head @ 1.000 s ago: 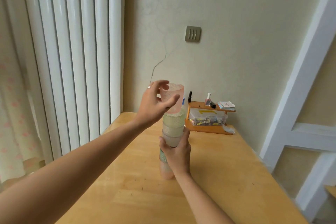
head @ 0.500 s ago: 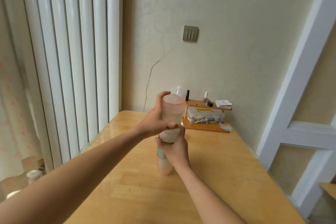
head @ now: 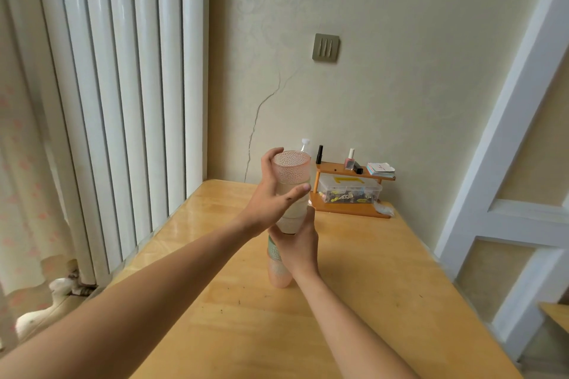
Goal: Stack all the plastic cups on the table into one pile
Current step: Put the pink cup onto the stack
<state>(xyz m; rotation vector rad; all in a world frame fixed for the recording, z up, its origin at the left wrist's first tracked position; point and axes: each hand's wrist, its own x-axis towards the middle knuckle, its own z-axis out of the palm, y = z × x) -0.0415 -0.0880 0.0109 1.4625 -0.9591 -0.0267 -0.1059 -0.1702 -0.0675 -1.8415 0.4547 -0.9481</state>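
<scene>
Stack of plastic cups [head: 285, 218] stands upright on the wooden table [head: 354, 301], around the middle of the tabletop, nearer the far edge than the near one; pink textured top cup [head: 292, 167] seated in the pile, pale cups under it, a green band and a pink cup at the base; left hand [head: 271, 197] curled around the upper cups, thumb across the front, fingers behind the rim, contact looks loose, cannot tell if it really grips; right hand [head: 296, 244] wrapped around the stack's lower middle, holding it steady; small orange shelf [head: 351, 209] at the far right corner, against the wall, with a clear box [head: 349, 191] and small bottles on top; white radiator [head: 123, 86] beyond the left edge.
</scene>
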